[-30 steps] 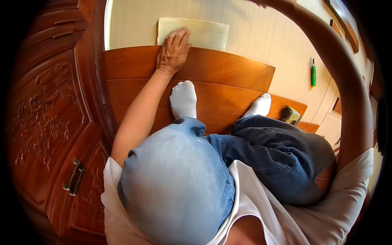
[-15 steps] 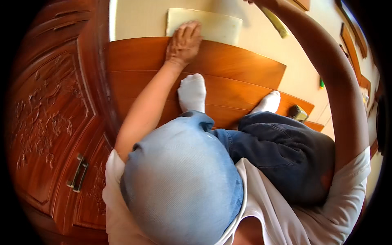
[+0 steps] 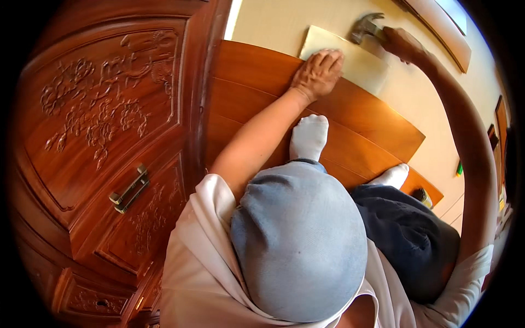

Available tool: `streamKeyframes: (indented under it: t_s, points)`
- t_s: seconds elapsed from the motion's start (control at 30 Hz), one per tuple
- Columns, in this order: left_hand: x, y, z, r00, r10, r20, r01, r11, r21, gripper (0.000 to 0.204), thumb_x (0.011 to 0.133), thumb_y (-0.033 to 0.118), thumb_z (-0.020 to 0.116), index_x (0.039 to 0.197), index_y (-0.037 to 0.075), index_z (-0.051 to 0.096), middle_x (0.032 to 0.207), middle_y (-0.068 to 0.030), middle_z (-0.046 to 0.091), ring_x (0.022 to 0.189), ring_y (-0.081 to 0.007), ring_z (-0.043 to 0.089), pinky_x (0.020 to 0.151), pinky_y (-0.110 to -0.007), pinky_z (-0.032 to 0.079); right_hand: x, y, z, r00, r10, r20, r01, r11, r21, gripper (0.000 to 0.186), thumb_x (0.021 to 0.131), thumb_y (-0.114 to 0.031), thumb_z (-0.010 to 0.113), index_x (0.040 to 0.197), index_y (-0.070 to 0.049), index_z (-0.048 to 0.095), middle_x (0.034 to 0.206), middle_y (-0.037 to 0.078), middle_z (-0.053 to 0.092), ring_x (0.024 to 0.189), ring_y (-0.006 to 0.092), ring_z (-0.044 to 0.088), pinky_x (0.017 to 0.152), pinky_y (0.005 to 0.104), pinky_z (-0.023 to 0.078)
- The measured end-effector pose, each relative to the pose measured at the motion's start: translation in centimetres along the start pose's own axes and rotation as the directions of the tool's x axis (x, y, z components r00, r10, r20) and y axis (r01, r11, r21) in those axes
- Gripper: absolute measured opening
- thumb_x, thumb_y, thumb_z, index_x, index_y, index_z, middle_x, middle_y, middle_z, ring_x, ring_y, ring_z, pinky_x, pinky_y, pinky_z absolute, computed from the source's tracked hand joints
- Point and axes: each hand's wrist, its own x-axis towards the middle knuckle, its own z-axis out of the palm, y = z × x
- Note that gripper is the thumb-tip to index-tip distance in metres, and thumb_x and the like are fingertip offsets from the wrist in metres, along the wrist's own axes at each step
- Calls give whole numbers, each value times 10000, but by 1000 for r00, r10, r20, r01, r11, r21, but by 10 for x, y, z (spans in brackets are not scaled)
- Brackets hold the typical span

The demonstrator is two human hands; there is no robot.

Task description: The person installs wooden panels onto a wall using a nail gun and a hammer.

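Note:
A claw hammer [image 3: 365,27] is in my right hand [image 3: 403,45], whose fingers are wrapped round its handle. The hammer head hangs over the far edge of a pale, flat rectangular piece [image 3: 358,63]. That piece lies along the far edge of the reddish-brown floor planks [image 3: 377,117]. My left hand [image 3: 319,72] rests flat with fingers stretched out, partly on the pale piece and partly on the outermost plank. Whether any finger hooks under the piece is hidden.
A carved wooden door [image 3: 104,104] with a metal handle [image 3: 130,189] stands at the left. My feet in white socks [image 3: 309,136] are on the planks. A small tape measure-like object [image 3: 422,197] lies by my right foot. Loose planks [image 3: 437,30] lie at the upper right on pale underlay [image 3: 284,22].
The view has turned, so the scene sits further right. My right hand has come from the top edge to beside the pale piece, bringing the hammer head into view. My left hand stays on the piece.

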Motion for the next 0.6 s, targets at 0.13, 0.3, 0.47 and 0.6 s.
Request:
streamKeyframes:
  t_s: [0.13, 0.3, 0.47, 0.6]
  points:
    - [-2, -1, -7, 1000, -15, -3, 15, 1000, -19, 444, 890, 191, 701, 1306, 77, 595, 1377, -53, 539, 1277, -272, 496, 1090, -400, 451, -11, 53, 16, 945, -217, -244, 154, 955, -254, 326, 1000, -339, 597, 988, -16, 554, 779, 228, 654, 762, 454, 641, 695, 541, 505]
    - [7, 1, -8, 999, -21, 27, 22, 999, -44, 451, 922, 182, 675, 1345, 46, 597, 1444, -64, 512, 1343, -273, 462, 1118, -389, 444, -68, 102, 22, 897, -198, -396, 19, 911, -412, 251, 1000, -280, 618, 1041, -36, 579, 1074, 196, 663, 934, 414, 650, 797, 494, 533]
    - [17, -12, 11, 998, -37, 56, 43, 991, -125, 556, 932, 208, 678, 1426, 4, 524, 1490, -168, 497, 1408, -344, 444, 1189, -447, 365, -165, 124, 46, 877, 19, -480, -10, 1000, 20, 205, 998, -258, 634, 1087, -74, 609, 1022, 139, 684, 911, 371, 677, 781, 460, 548]
    - [47, -49, 4, 986, 80, 146, -73, 996, -53, 611, 939, 185, 672, 1485, 0, 469, 1531, -176, 470, 1445, -356, 407, 1213, -439, 323, -260, 126, 85, 850, 232, -472, -222, 972, 78, 213, 1010, -289, 626, 1001, -76, 620, 913, 171, 681, 834, 399, 665, 729, 471, 537]
